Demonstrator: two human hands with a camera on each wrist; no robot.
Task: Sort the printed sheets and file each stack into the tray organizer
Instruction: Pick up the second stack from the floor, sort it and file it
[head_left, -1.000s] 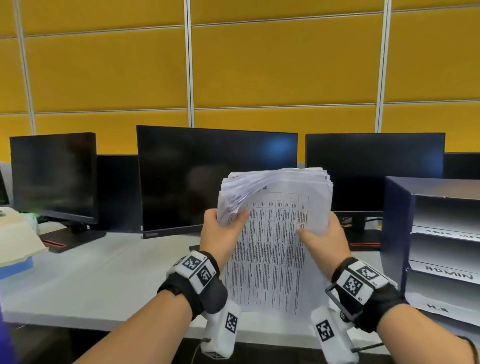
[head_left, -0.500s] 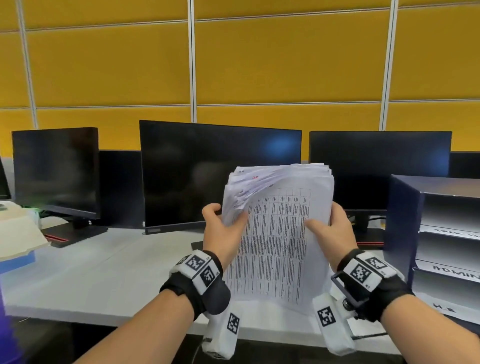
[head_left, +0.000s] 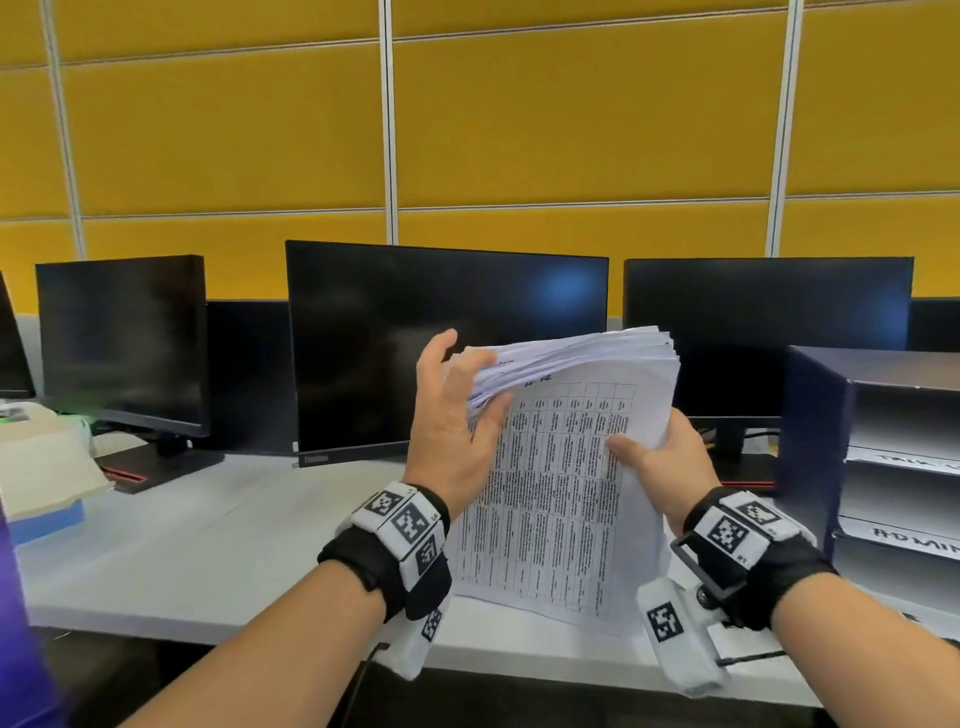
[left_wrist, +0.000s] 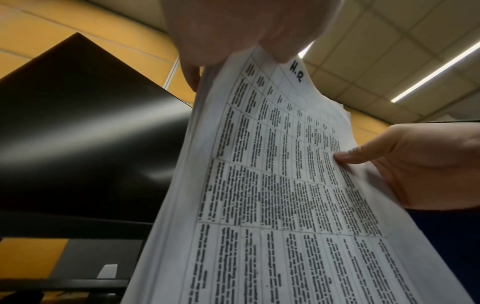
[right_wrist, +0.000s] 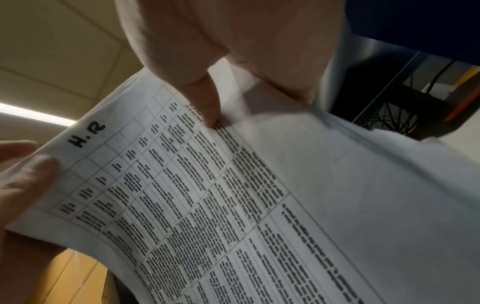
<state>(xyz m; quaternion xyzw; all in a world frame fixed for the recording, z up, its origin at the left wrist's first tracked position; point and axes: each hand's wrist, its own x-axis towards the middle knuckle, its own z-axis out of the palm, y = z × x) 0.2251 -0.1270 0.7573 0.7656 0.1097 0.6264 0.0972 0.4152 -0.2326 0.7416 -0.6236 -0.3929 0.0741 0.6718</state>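
Note:
A thick stack of printed sheets (head_left: 561, 483) stands upright in front of me, held above the white desk (head_left: 208, 545). Its front sheet (left_wrist: 272, 185) is a printed table with "H.R" handwritten at the top (right_wrist: 85, 133). My right hand (head_left: 670, 457) grips the stack's right edge, thumb on the front. My left hand (head_left: 457, 415) is at the top left corner, thumb on the front sheet and fingers behind the fanned top edges. The dark blue tray organizer (head_left: 815, 441) stands at the right, its shelves labelled; one label reads "ADMIN" (head_left: 914, 540).
Three dark monitors (head_left: 447, 348) line the back of the desk before a yellow panelled wall. A cream box on a blue base (head_left: 41, 467) sits at the far left. The desk's front edge runs just under my wrists.
My left hand has slid up from the stack's left edge to its top corner, fanning the sheets' top edges apart. The stack tilted slightly. My right hand keeps its grip.

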